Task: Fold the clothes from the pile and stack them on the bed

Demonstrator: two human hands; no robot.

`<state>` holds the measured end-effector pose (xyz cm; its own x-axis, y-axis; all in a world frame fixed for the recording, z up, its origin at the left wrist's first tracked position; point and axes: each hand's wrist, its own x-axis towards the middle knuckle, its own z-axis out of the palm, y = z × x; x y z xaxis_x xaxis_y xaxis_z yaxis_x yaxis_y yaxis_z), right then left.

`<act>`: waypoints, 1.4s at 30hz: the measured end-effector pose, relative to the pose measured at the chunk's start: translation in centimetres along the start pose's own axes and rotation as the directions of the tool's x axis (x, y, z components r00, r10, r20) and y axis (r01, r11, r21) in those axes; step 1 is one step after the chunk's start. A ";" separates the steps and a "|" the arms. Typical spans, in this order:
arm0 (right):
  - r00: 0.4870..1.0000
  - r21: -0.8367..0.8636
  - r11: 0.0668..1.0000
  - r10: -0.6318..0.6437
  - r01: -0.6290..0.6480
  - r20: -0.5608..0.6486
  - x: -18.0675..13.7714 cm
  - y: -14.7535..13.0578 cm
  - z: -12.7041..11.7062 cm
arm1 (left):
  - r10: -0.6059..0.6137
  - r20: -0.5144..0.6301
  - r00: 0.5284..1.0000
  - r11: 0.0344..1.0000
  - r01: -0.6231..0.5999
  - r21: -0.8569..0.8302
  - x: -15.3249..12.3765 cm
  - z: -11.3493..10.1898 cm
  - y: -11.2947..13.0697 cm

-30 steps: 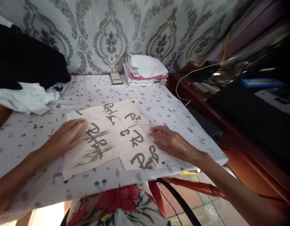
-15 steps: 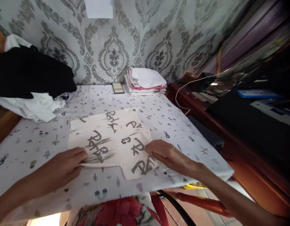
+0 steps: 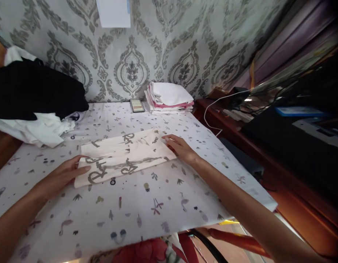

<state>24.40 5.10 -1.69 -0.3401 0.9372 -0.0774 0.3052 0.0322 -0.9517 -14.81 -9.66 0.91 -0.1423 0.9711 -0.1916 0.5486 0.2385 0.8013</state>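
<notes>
A: Where do we have the cloth, and how are our hands?

B: The cream, dark-lettered cloth lies folded into a long band, left of centre in the frame. Our left hand is relaxed at its left end, thumb spread from forefinger on top; we cannot tell whether other fingers slip beneath. Our right hand is loosely curved, fingertips at the right edge, with nothing visibly clasped.

A: How should it handle?

B: Light and soft, we judge, with little stiffness to keep a crease (it looks rumpled near the right end). Nothing seems fragile. Both short ends look like our best holds, keeping the layers together.

A: And the surroundings?

B: We have a white printed tablecloth beneath, smooth-looking, so the cloth probably slides easily. Black clothing over white clothing fills the upper left; a folded stack sits at upper centre, before a patterned wall covering. Reddish wooden furniture runs down the right.
</notes>
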 end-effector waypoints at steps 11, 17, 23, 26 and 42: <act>0.953 -0.225 0.938 -0.290 0.264 -0.092 -1.5 2.0 1.2 | -0.157 -0.047 0.987 0.983 0.151 -0.101 0.1 1.0 0.0; 0.943 -0.250 0.924 -0.320 0.290 -0.091 -1.5 2.2 1.1 | -0.059 -0.204 0.977 0.910 0.136 0.392 -0.6 0.6 1.3; 0.946 -0.226 0.942 -0.286 0.249 -0.150 -1.8 1.7 1.1 | 0.268 -0.256 0.929 0.740 -0.028 0.672 -1.8 1.2 2.6; 0.939 -0.131 0.968 -0.243 0.216 -0.245 -2.0 1.2 0.7 | 0.459 -0.114 0.881 0.713 -0.289 0.638 -1.2 2.3 3.9; 0.953 -0.502 0.864 -0.182 0.037 -0.243 -5.9 1.4 0.1 | 0.651 0.533 0.541 0.348 -0.836 0.425 8.9 15.6 9.4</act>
<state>26.71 -0.42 -2.55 -0.1633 0.9715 0.1721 0.6974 0.2370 -0.6763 1.99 1.40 -2.11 0.7187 0.6856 0.1158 0.6597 -0.7249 0.1983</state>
